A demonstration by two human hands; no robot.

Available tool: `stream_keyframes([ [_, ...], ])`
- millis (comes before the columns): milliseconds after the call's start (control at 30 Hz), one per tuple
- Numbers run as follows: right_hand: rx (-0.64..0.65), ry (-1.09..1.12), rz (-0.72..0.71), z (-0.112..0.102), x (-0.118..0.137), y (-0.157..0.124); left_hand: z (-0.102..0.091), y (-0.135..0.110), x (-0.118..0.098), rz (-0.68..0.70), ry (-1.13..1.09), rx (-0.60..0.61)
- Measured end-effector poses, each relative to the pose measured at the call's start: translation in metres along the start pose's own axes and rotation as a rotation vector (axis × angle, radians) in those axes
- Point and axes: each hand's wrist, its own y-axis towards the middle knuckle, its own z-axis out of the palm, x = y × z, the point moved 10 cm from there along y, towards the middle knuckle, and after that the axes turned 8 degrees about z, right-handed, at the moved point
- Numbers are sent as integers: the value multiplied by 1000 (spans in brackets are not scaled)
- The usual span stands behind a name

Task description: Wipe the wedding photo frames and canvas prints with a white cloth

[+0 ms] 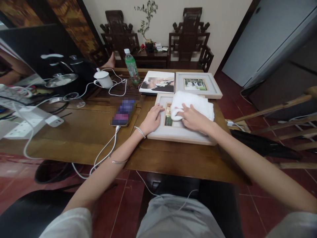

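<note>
A light wooden picture frame (205, 138) lies flat near the table's front edge, a small photo showing in its opening. My left hand (151, 120) rests on the frame's left side, fingers laid out over the rim. Bunched under my right hand (193, 117) is a folded white towel (190, 99). My right fingers grip it, one tucked into its fold. The towel covers the upper right part of the frame and some of its photo. Behind lie a second picture frame (215, 86) and a photo panel (160, 86) with a blurred picture.
A phone (123, 113) on a charging cable lies left of the frame. Beyond it stand a green-labelled bottle (132, 67) and a white lidded cup (103, 79). White power strips (26, 122) with tangled cables sit at the left. A wooden rack (274, 109) stands right of the table.
</note>
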Motion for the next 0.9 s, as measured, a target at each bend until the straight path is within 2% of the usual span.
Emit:
stream_keyframes([
  [167,265,171,-98,-16,59,-51,3,1,2,-16,1,13],
  [233,246,209,-149,-24,78,-62,2,2,1,-32,-13,8],
  [333,132,201,-188,-24,94,-58,0,3,7,-128,-120,-14],
  [433,105,165,-148,-7,91,-33,2,1,17,-276,-245,-35],
  [500,100,134,-96,3,79,-9,2,-1,18,-311,-263,-45],
  [600,10,92,-20,3,53,26,1,0,9,-244,-229,-33],
  [700,-51,48,30,1,31,50,-1,0,-2,-159,-214,-26],
  [800,-55,40,36,1,29,53,-1,-1,-2,-148,-234,-34],
  [900,-14,73,-29,-1,48,35,-1,-1,-1,-139,-246,-41],
])
